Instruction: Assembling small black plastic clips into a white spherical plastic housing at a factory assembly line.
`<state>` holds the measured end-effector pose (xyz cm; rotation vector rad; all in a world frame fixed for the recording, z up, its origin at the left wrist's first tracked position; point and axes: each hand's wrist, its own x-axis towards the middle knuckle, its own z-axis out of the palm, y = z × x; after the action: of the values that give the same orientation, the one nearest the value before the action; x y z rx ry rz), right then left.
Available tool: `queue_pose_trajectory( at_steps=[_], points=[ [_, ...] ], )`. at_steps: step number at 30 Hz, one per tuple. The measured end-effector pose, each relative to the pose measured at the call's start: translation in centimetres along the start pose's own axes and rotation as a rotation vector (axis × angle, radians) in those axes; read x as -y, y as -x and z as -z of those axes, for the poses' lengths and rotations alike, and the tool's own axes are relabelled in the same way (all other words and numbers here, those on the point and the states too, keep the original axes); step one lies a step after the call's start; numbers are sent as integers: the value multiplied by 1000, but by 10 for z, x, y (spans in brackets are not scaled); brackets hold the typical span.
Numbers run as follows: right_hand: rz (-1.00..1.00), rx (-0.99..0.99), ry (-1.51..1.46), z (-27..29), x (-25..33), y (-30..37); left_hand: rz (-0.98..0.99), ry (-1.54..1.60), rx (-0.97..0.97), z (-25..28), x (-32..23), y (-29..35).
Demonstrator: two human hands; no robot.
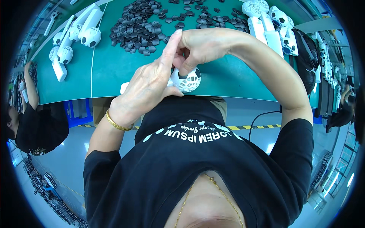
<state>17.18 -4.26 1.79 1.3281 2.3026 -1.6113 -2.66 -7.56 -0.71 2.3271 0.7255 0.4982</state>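
Observation:
Close to the table's front edge, my left hand [148, 79] is wrapped round a white handle-like part with a lattice football-shaped ball [190, 83] at its right end. The handle's far left tip shows past my wrist; the rest is under the palm. My right hand [201, 45] arches over from the right, its thumb against the top of the ball and its fingers bent together. Whatever the right fingertips pinch is hidden. White netting and some dark patches show on the ball. Beyond my hands lies a heap of small black pentagon pieces [135, 28].
More white ball-ended parts [91, 37] lie at the left of the green table [110, 76]. Others are stacked at the right [272, 38], beside a black bag [306, 57]. Scattered black pieces [220, 19] reach along the back. A co-worker [36, 121] sits at the left.

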Motion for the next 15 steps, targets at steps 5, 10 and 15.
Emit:
queue_pose_trajectory(
  at_steps=[5, 10, 15],
  points=[
    [-111, 23, -22, 7, 13, 4, -81, -38, 5, 1, 2, 1],
    [-209, 66, -7, 0, 1, 1, -182, -102, 3, 12, -4, -6],
    [-83, -64, -202, -14, -15, 15, -21, -57, 118, 12, -10, -8]
  ],
)
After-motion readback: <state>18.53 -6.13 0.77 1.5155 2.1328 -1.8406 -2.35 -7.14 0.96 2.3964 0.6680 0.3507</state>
